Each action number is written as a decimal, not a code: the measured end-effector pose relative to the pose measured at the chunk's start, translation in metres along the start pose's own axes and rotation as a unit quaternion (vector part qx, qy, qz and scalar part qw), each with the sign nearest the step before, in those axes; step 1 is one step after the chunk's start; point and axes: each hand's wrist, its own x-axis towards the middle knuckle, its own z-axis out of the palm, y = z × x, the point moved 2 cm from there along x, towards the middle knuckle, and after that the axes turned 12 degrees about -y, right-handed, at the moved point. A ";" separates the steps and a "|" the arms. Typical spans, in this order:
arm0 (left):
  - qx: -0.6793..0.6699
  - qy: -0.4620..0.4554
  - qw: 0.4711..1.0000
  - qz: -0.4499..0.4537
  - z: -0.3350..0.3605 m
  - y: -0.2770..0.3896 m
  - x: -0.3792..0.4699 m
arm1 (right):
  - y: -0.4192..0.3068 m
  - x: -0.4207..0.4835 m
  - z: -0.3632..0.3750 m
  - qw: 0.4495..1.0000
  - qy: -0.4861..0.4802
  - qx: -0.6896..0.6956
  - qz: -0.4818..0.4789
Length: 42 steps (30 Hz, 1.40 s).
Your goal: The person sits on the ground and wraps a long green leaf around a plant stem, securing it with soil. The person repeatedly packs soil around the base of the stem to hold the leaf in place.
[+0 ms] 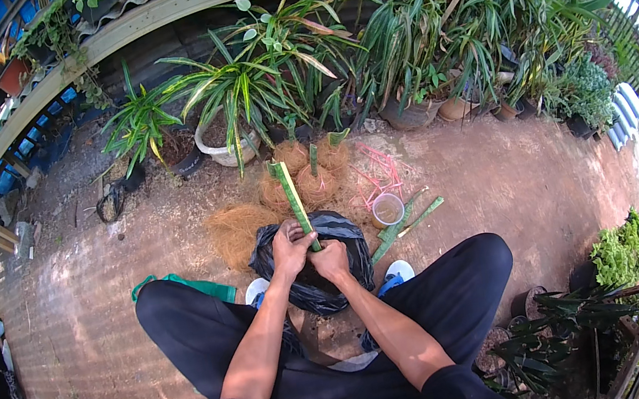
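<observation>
My left hand grips the lower part of a yellow-edged green snake plant leaf, which points away from me. At the leaf's lower end is my right hand, its fingers curled; whether it grips the leaf or something else I cannot tell. Both hands are above a black plastic bag standing open between my feet, with dark material inside. Beyond the bag sit several fibre-wrapped balls tied with pink string, some with cut leaf pieces sticking up. Loose brown coconut fibre lies left of them.
To the right are a clear plastic cup, pink plastic string and cut snake plant leaves. A green cloth bag lies by my left knee. Potted plants line the far side; more pots stand at the lower right.
</observation>
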 end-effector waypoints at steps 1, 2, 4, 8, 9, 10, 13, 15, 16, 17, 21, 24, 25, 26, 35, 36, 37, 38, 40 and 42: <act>-0.003 -0.003 1.000 0.003 -0.001 -0.001 0.000 | 0.000 0.001 0.000 1.000 0.000 -0.009 0.005; -0.011 -0.005 1.000 0.001 -0.001 -0.002 0.001 | 0.000 0.002 0.000 1.000 -0.003 -0.015 -0.010; -0.023 -0.009 1.000 -0.002 -0.002 -0.004 0.002 | 0.004 0.005 0.001 0.999 -0.015 -0.032 -0.023; -0.024 -0.023 0.999 -0.006 -0.013 -0.006 0.006 | 0.011 0.013 0.004 0.982 -0.147 0.096 -0.074; -0.017 -0.031 0.999 -0.014 -0.016 -0.006 0.007 | 0.012 0.013 0.002 0.972 -0.163 0.131 -0.109; -0.011 -0.046 0.999 -0.015 -0.019 -0.006 0.007 | 0.013 0.013 -0.002 0.965 -0.181 0.156 -0.106; -0.079 -0.096 0.991 -0.041 -0.024 -0.003 0.007 | 0.012 0.014 -0.010 0.948 -0.248 0.190 -0.056; -0.091 -0.141 0.985 -0.046 -0.022 0.001 0.006 | 0.008 0.012 -0.014 0.943 -0.288 0.166 -0.020; -0.093 -0.162 0.981 -0.057 -0.020 0.003 0.005 | 0.006 0.010 -0.013 0.934 -0.295 0.202 -0.016; -0.099 -0.161 0.980 -0.055 -0.018 0.004 0.004 | 0.004 0.007 -0.011 0.926 -0.298 0.231 0.000; -0.106 -0.171 0.979 -0.034 -0.012 0.007 0.000 | 0.003 0.002 -0.007 0.935 -0.279 0.210 0.056; -0.090 -0.177 0.980 -0.021 -0.008 0.004 0.000 | 0.007 0.001 -0.003 0.954 -0.243 0.164 0.055; -0.110 -0.170 0.979 -0.029 -0.008 0.003 0.000 | 0.008 0.002 -0.002 0.960 -0.227 0.160 0.047; -0.127 -0.167 0.977 -0.036 -0.007 0.002 0.000 | 0.009 0.003 -0.002 0.964 -0.214 0.151 0.050; 0.088 -0.018 0.996 -0.014 -0.011 0.004 0.004 | 0.008 0.003 -0.002 0.994 -0.057 -0.051 -0.078; 0.103 -0.020 0.994 -0.026 -0.014 0.004 0.005 | 0.007 0.003 -0.001 0.992 -0.079 -0.056 -0.086; 0.117 -0.021 0.992 -0.037 -0.017 0.004 0.005 | 0.007 0.003 -0.001 0.990 -0.115 -0.015 -0.084; 0.031 -0.060 0.996 -0.050 -0.017 0.003 0.007 | 0.006 0.003 0.000 0.985 -0.157 0.021 -0.071; 0.009 -0.075 0.996 -0.050 -0.016 0.003 0.006 | 0.005 0.001 -0.001 0.970 -0.216 0.109 -0.009; -0.028 -0.088 0.993 -0.068 -0.014 0.003 0.005 | 0.006 -0.004 -0.002 0.938 -0.258 0.218 0.077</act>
